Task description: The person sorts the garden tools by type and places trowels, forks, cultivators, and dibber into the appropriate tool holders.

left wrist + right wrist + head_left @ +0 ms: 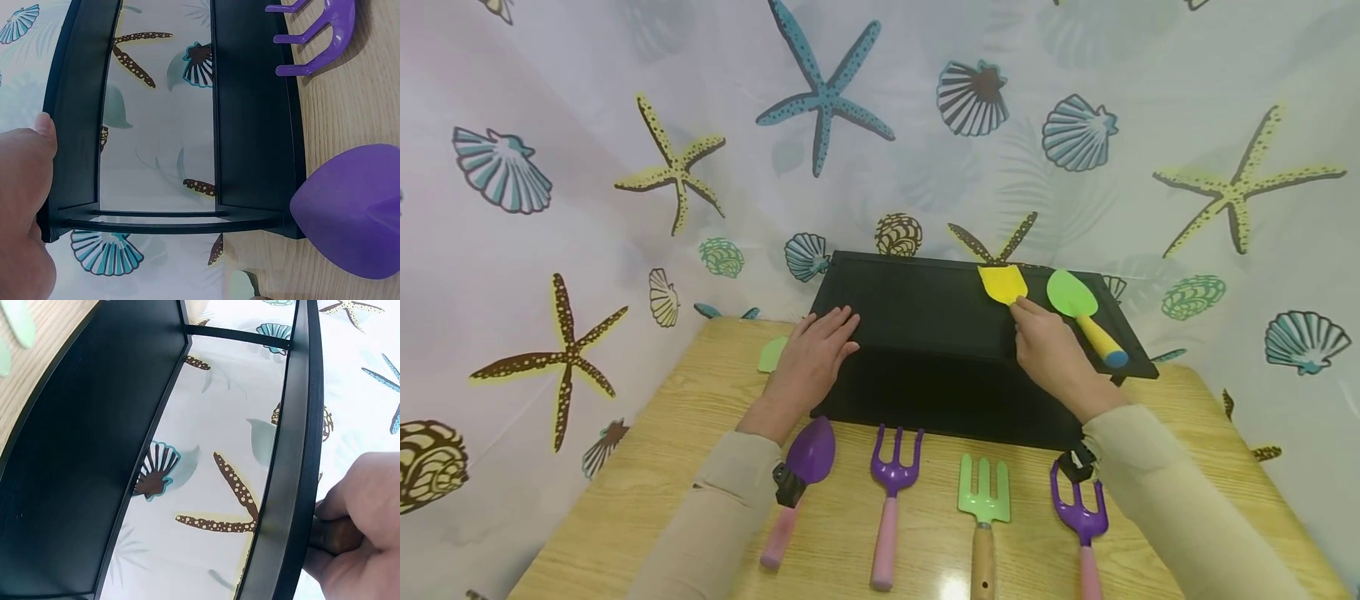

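Note:
A black two-tier rack (917,308) stands on the wooden table. My left hand (816,354) rests on the left end of its top shelf, fingers extended; in the left wrist view a fingertip lies at the board's edge. My right hand (1051,348) grips the handle of a small yellow shovel (1002,283), whose blade lies over the top shelf. The handle is mostly hidden in the fist. Just right of that hand, a green trowel (1072,293) with a yellow, blue-tipped handle rests on the top shelf.
In front of the rack lie a purple trowel (812,450), a purple fork (896,471), a green fork (984,492) with a wooden handle and another purple fork (1084,521). A green blade (771,354) shows behind the left hand. A patterned curtain (715,50) surrounds the table.

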Demonstrator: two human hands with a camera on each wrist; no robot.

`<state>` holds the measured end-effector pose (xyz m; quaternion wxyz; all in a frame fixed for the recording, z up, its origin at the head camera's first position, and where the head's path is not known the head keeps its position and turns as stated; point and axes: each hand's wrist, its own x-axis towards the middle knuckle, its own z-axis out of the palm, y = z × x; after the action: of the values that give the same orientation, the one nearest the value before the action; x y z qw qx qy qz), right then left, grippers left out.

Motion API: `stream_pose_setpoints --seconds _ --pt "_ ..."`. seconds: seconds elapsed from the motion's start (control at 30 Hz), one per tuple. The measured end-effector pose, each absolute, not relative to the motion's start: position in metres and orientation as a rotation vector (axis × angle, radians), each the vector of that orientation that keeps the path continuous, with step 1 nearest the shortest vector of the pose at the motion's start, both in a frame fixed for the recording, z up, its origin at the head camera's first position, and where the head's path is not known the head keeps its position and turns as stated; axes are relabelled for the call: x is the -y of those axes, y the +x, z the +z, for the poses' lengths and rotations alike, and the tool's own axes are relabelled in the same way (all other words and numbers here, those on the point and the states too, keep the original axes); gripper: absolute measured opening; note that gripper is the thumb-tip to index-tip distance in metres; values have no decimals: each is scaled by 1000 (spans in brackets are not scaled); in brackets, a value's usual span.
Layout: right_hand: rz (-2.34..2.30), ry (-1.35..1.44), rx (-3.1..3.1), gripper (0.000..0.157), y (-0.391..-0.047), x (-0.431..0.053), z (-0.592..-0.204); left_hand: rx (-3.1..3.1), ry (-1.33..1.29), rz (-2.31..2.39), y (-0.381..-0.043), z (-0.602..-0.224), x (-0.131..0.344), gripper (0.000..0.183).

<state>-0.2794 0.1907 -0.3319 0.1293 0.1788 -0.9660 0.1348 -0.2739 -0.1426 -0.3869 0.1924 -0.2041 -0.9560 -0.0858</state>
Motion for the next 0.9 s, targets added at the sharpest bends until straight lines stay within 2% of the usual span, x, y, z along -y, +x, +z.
stream_pose_setpoints --seconds 0.2,0.9 --pt "396 456 2848 39 -284 -182 -335 2691 -570 -250 -274 -387 143 51" --pt "503 424 2896 49 -280 -176 -339 2712 -563 -233 -275 -387 142 52"
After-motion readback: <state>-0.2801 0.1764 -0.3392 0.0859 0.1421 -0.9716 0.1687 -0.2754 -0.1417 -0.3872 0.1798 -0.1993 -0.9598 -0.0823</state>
